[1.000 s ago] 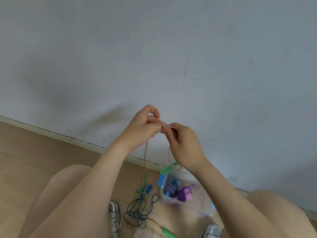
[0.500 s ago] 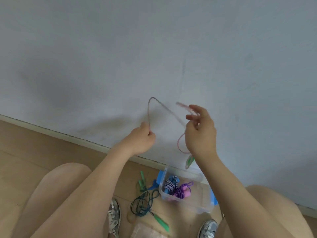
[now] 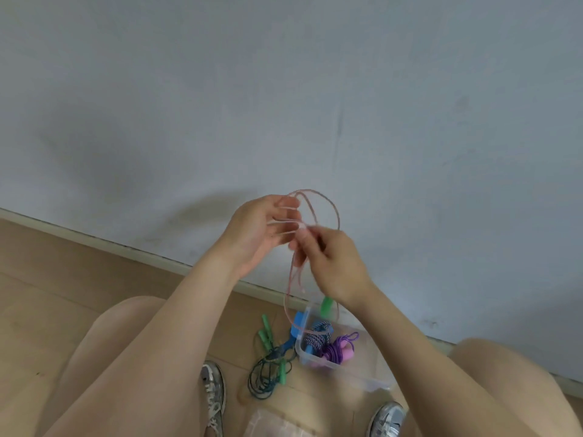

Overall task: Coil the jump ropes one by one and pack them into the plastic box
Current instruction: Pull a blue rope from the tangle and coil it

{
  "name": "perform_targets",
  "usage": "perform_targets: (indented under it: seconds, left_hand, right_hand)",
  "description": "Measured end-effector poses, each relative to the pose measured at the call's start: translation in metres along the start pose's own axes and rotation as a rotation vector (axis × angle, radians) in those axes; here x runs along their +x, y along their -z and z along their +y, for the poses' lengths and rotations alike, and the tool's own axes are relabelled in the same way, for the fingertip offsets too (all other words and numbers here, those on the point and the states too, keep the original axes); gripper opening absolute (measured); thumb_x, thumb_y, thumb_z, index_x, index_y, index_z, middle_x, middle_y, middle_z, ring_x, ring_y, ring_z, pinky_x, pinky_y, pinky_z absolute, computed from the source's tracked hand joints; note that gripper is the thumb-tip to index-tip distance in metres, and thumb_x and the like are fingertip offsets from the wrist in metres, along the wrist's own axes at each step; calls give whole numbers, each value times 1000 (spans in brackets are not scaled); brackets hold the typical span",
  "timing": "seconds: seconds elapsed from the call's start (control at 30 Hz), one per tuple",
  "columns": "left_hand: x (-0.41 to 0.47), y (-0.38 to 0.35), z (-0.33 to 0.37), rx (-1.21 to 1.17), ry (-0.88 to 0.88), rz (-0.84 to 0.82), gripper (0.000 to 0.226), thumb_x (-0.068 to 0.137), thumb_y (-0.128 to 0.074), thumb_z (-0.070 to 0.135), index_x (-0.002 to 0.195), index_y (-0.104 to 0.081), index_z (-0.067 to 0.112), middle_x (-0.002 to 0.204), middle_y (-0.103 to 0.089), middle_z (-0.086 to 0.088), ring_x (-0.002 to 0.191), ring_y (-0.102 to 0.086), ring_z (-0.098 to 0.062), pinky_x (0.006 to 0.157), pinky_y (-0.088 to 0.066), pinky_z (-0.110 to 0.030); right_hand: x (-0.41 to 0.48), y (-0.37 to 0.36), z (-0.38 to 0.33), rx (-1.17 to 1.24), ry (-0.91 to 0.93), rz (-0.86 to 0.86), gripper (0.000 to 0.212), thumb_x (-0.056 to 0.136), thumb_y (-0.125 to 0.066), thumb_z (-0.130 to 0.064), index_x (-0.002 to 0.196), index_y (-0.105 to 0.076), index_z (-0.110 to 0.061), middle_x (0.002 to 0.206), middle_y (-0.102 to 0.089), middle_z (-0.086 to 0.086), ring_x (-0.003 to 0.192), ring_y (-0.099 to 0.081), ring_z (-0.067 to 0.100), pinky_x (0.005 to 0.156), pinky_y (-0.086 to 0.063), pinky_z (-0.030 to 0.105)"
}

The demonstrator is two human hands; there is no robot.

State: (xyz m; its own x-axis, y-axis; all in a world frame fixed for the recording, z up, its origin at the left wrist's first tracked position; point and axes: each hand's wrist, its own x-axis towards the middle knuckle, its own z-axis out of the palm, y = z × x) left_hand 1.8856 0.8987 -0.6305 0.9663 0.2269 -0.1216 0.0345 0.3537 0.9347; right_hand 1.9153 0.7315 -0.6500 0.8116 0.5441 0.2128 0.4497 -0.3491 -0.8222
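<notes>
One faint pink rope point(image 3: 328, 200) between left hand point(image 3: 252, 231) and right hand point(image 3: 334, 263)

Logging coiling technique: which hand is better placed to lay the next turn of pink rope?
Probably right: the right hand pinches the pink rope at the left hand, whose straight fingers carry the loops.
</notes>
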Motion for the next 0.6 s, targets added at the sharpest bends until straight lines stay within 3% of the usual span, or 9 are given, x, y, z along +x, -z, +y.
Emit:
perform_targets:
  seconds: [0.07,0.13,0.2,0.27,0.37,0.43,0.53,0.6]
  left_hand:
    - [0,3,-6,261,79,-6,34,95,-42,1,111,-71,4,100,-76,-11,95,-72,-29,92,-55,-43]
    - [-5,2,-14,618,157,-176,39,92,-44,-3,111,-73,13,106,-80,-1,108,-73,-21,98,-53,-37]
    - [-10,1,-24,916,217,-419,33,98,-51,2,113,-74,20,112,-77,9,115,-68,-12,104,-50,-30]
    - [-9,7,-39,1148,240,-526,26,107,-49,14,112,-75,19,112,-74,13,113,-67,-10,106,-49,-30]
    - [2,25,-59,1374,278,-415,30,110,-44,14,106,-74,17,116,-72,7,115,-67,-15,106,-51,-37]
    - [8,35,-69,1457,312,-324,32,110,-43,15,104,-74,16,120,-72,2,114,-66,-19,105,-51,-38]
    - [10,41,-77,1462,322,-293,32,111,-43,19,100,-73,16,107,-77,3,104,-68,-17,101,-51,-38]
    - [11,40,-77,1404,293,-276,27,111,-44,20,104,-69,15,89,-81,3,95,-71,-13,96,-52,-36]
  right_hand:
    - [3,8,-6,175,96,132,35,114,-45,-25,91,-70,-14,79,-75,5,56,-57,3,60,-42,17]
    - [5,15,-13,352,140,222,33,115,-41,-22,97,-66,-10,87,-73,12,55,-55,0,60,-39,10]
    - [6,20,-17,434,166,311,32,116,-39,-21,100,-64,-9,93,-72,15,56,-53,-1,62,-39,14]
    - [5,25,-22,440,182,399,31,116,-37,-22,102,-64,-12,96,-72,12,52,-49,10,57,-37,26]
    - [1,33,-31,453,204,496,32,116,-34,-21,107,-62,-12,102,-73,9,47,-34,42,44,-28,41]
    - [-1,36,-37,483,205,528,32,117,-32,-20,113,-60,-6,108,-74,4,49,-30,47,42,-26,46]
    - [-2,37,-33,443,183,561,30,116,-34,-22,117,-61,-9,109,-75,0,50,-37,44,44,-32,44]
    - [2,37,-21,352,117,524,26,114,-41,-25,120,-64,-16,100,-78,0,51,-49,23,55,-41,37]
